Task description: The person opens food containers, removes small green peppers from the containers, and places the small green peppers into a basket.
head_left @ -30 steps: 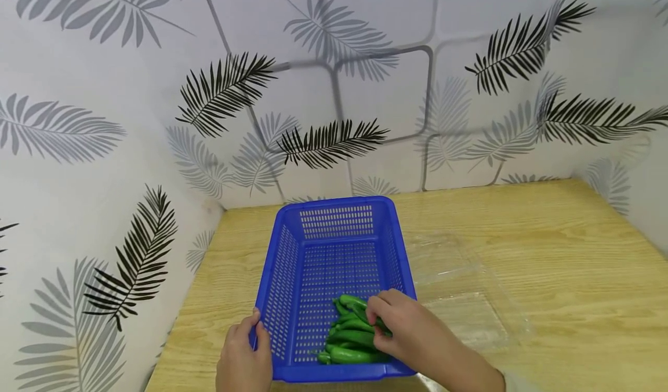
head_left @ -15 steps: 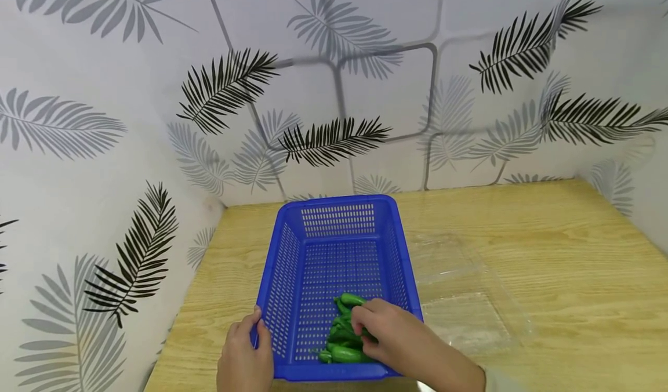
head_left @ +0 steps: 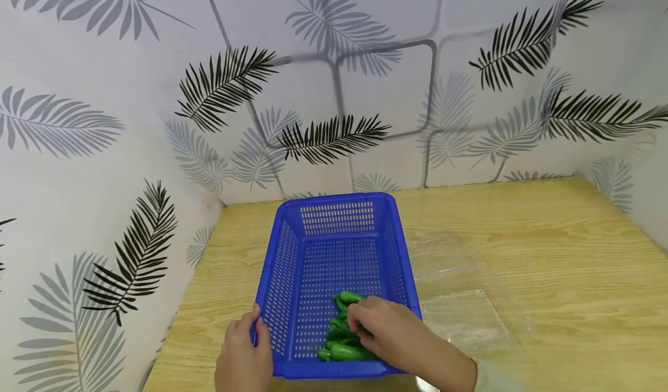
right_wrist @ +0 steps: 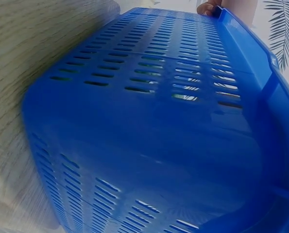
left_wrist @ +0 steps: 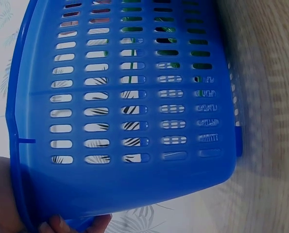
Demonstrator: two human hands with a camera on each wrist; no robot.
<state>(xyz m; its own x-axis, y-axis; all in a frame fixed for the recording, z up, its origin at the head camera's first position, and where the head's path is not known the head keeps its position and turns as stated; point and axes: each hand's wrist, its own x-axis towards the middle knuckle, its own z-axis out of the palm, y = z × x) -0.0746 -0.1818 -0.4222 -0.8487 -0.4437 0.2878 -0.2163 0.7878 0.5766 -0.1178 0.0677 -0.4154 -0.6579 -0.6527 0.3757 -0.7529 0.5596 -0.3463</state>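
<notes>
A blue perforated plastic basket (head_left: pixel 334 264) stands on the wooden table, and its outer side fills both wrist views. Several green peppers (head_left: pixel 349 352) lie side by side in its near right part. My left hand (head_left: pixel 243 354) grips the basket's left rim near the front corner, thumb inside the rim. Over the right rim reaches my right hand (head_left: pixel 394 331), its curled fingers pinching a green pepper (head_left: pixel 360 326) in the pile. That pepper is mostly covered by the hand, and the fingertips are partly hidden.
To the right of the basket, a clear plastic tray (head_left: pixel 461 316) with an open lid (head_left: pixel 438 256) lies on the wooden table (head_left: pixel 574 264). A leaf-patterned wall (head_left: pixel 313 90) closes off the back, with another along the left.
My right hand has moved a little left and down over the peppers with the pepper in its fingers. The left hand has kept its grip on the rim.
</notes>
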